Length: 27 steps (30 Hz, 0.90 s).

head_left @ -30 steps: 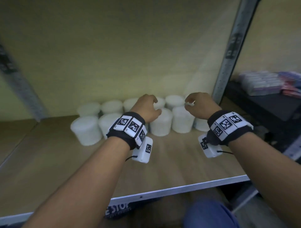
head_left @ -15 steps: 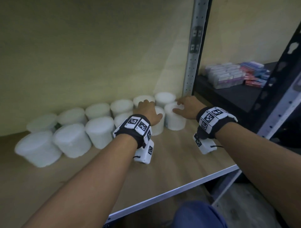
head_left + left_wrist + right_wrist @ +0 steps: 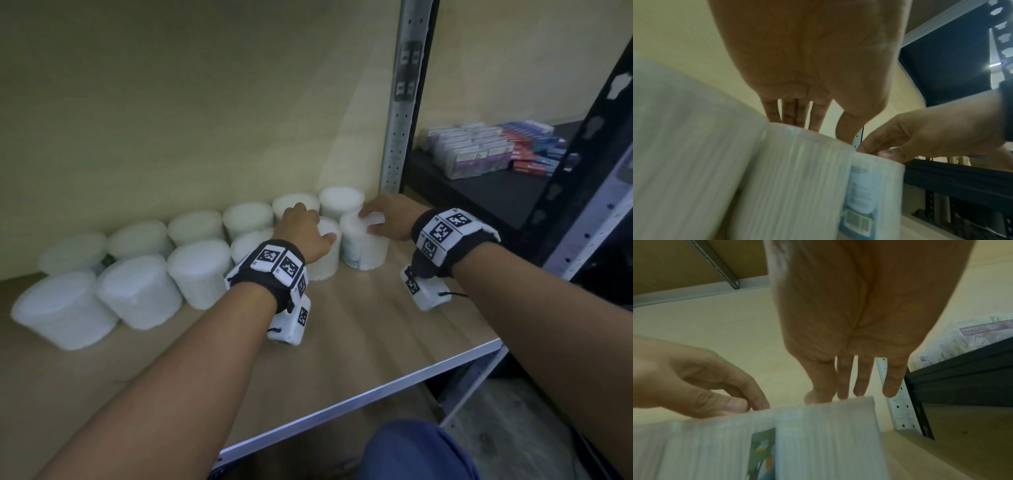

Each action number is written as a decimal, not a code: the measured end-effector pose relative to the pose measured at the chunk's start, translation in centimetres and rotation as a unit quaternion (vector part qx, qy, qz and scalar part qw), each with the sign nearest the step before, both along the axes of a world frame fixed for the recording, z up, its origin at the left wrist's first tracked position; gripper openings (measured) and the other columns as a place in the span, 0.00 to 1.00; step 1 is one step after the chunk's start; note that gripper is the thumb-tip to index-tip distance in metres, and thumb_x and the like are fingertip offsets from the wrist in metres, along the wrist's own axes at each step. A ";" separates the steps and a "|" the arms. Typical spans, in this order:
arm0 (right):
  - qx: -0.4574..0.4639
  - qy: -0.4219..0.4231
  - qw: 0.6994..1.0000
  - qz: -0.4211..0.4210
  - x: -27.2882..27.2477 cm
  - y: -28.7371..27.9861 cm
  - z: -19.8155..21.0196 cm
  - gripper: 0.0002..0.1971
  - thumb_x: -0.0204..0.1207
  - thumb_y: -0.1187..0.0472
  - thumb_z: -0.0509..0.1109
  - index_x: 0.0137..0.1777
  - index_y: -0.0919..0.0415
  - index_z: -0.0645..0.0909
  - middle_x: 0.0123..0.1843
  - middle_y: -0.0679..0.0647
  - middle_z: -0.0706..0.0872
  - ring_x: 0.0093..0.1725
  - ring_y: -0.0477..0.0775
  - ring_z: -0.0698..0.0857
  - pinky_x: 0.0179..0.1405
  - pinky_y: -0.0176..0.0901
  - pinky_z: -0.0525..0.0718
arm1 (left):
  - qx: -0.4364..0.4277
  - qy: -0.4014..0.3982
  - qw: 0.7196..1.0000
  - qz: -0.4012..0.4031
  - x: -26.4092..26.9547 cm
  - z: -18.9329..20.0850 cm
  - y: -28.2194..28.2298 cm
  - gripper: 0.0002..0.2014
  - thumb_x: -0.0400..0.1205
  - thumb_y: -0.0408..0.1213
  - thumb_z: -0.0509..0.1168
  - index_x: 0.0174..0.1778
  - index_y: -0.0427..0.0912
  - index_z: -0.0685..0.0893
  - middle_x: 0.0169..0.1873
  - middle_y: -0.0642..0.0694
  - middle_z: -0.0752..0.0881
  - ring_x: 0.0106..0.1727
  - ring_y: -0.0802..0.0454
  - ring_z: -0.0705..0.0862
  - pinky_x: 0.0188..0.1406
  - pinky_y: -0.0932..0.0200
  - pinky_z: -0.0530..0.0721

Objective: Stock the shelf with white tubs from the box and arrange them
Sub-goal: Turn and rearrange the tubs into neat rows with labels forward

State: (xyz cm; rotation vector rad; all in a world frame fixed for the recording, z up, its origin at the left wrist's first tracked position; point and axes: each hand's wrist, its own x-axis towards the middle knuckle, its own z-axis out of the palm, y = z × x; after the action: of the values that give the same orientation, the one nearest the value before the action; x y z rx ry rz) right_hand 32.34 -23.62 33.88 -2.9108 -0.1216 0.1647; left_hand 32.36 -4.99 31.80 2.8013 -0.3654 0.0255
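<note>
- Two round white plastic tubs stand upright and touching at the right end of the front row on the pale wooden shelf board: the end tub, carrying a blue label with a barcode, and its left neighbour tub.
- The right hand lies over the lid of the end tub, fingers extended downward with their tips at the lid's far edge and the thumb on the lid top; the hand is largely open, touching the tub rather than wrapped around it.
- The left hand rests on top of the neighbour tub, fingers straight and reaching over its far rim, thumb on the lid's near side; it too is open and not closed around anything.
- Further white tubs run leftward in two rows, a front row and a back row along the cream back wall, packed side by side.
- Each wrist wears a black band with square black-and-white markers and a small white camera unit hanging below.
- A perforated grey metal upright stands just behind the right hand.
- Beyond it, a black shelf holds stacked purple, red and blue packets.
</note>
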 end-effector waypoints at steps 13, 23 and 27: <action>-0.035 -0.012 0.996 -0.076 0.3 1.6 -0.9 0.28 0.79 0.42 0.64 0.72 0.61 0.74 0.73 0.63 0.71 0.74 0.67 0.68 0.74 0.56 0.71 | -0.003 -0.004 1.000 -0.002 -0.1 -0.2 0.0 0.27 0.82 0.51 0.62 0.74 0.39 0.74 0.70 0.40 0.72 0.73 0.41 0.70 0.73 0.48 0.71; 0.014 0.015 0.999 -0.038 0.8 0.9 -0.6 0.22 0.79 0.59 0.63 0.73 0.47 0.74 0.79 0.54 0.69 0.80 0.62 0.62 0.80 0.56 0.65 | -0.002 -0.004 1.000 -0.003 -0.1 -0.3 0.0 0.27 0.82 0.51 0.62 0.73 0.39 0.74 0.70 0.40 0.72 0.73 0.42 0.70 0.72 0.48 0.72; 0.018 -0.020 0.997 -0.067 1.2 1.4 -0.7 0.22 0.77 0.55 0.64 0.72 0.48 0.75 0.77 0.55 0.71 0.79 0.64 0.63 0.80 0.58 0.62 | -0.001 -0.003 1.000 -0.003 0.0 -0.3 0.0 0.27 0.82 0.51 0.62 0.73 0.39 0.74 0.70 0.40 0.72 0.73 0.41 0.70 0.71 0.48 0.72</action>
State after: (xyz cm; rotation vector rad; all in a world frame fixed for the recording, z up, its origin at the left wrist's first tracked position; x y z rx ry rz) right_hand 33.55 -22.21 33.17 -2.8749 0.0628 0.0809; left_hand 32.32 -5.02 31.52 2.7987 -0.3763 0.0328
